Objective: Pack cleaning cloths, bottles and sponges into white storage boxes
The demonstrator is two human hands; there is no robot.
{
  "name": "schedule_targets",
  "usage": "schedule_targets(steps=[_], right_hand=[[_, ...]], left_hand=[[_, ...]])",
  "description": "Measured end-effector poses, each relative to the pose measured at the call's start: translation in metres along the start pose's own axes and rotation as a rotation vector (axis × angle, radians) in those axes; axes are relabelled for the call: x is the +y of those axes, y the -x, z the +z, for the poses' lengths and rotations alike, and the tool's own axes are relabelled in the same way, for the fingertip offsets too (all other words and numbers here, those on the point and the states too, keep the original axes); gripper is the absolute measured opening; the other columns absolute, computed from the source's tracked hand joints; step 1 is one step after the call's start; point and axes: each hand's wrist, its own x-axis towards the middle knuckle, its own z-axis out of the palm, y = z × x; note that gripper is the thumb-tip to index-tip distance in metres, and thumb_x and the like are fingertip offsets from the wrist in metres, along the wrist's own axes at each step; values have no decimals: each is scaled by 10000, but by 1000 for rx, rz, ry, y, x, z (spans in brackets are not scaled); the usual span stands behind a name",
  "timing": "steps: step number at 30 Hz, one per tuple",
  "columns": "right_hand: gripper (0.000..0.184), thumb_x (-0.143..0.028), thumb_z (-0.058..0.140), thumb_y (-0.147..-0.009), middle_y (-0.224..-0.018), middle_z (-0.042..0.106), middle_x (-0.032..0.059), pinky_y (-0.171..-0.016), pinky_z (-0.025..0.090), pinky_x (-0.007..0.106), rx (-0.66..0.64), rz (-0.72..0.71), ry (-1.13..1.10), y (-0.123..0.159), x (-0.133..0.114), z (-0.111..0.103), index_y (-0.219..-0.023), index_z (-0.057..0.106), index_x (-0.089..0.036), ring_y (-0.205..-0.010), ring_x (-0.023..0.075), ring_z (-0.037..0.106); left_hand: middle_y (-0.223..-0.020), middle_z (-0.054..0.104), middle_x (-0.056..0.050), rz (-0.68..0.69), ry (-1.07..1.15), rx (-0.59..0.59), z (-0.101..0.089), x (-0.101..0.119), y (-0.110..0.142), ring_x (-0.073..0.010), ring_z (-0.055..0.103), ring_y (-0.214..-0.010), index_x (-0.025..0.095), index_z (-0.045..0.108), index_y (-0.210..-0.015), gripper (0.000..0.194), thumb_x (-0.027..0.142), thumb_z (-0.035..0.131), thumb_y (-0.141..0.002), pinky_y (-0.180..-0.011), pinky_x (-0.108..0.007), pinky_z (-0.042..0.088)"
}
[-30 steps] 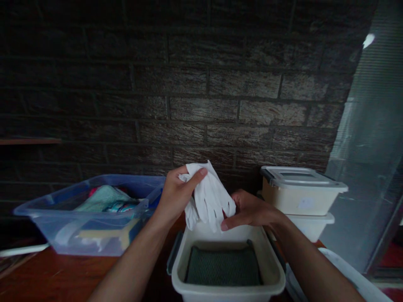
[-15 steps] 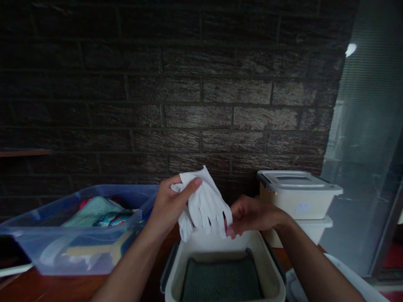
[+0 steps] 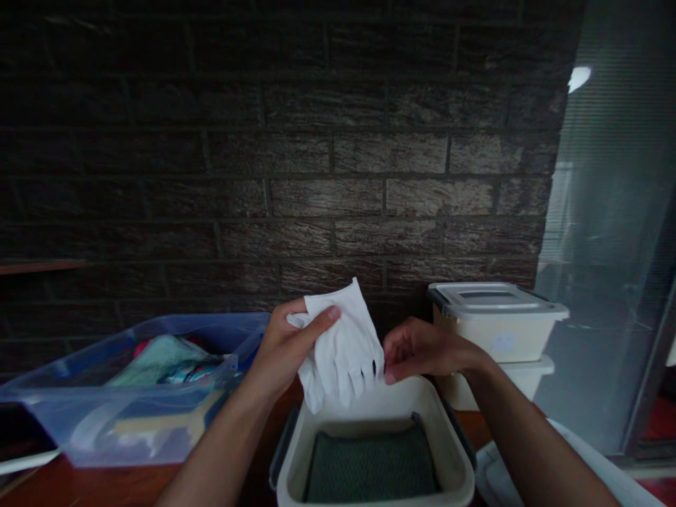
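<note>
My left hand [image 3: 288,348] is closed on the cuff end of a pair of white cloth gloves [image 3: 343,345], thumb pressed over the top, and holds them up with the fingers hanging down. My right hand [image 3: 422,348] pinches a fingertip of the gloves at their right edge. Both hands hover above an open white plastic bin [image 3: 448,451], which has a dark green mesh cloth [image 3: 372,468] lying flat inside.
A clear blue tub [image 3: 105,422] with folded cloths and other items stands at the left on the reddish wooden table [image 3: 79,486]. Two lidded white bins [image 3: 496,317] are stacked at the right. A dark brick wall rises close behind. A glass panel stands at the right.
My right hand shifted from lying flat under the gloves' fingers to pinching a fingertip at their right edge. The view drifted slightly to the right. My left hand kept its hold.
</note>
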Motion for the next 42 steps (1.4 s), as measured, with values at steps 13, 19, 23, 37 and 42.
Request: schedule_targets(steps=[13,19,23,37,42], right_hand=[[310,-432,808,-841,-740,733,22,-645,460,255,367,-305,-111,-9,-11,18,-799,778,-126,-647,127,605],[321,-467,802,-837,-781,745,11,-633,470,252,436,-249,-121,2,-15,6,-822,752,-150,-643,130,618],[357,-491,765,-868,-746,691,-3,-592,418,235,427,-232,-74,5,-17,5,-816,708,-143,-622,116,560],[354,-464,664,-963,-763,559,-15,-650,385,252,-35,-182,54,0,-5,3,-899,671,-116,-689,114,477],[400,-491,653,-961,-711,452,-48,-588,315,223,-32,-206,140,4,-10,2,-792,589,-134,-657,95,398]], left_hand=[[-893,770,-46,15,-220,-196,10,-2,3,-161,647,-741,164,806,-933,261,401,816,-827,-646,-217,477],[-611,498,31,32,-318,-189,4,-6,-1,-90,417,-576,151,729,-779,330,466,749,-876,-523,-201,297],[-606,475,41,30,-333,-206,4,-4,-2,-86,412,-575,162,711,-760,317,458,768,-857,-525,-199,290],[-766,740,-24,-80,-564,-452,11,29,10,-124,569,-635,166,829,-923,291,441,762,-856,-562,-208,393],[-767,697,-16,-106,-659,-567,21,40,4,-125,542,-674,135,804,-881,321,449,744,-857,-576,-212,365]])
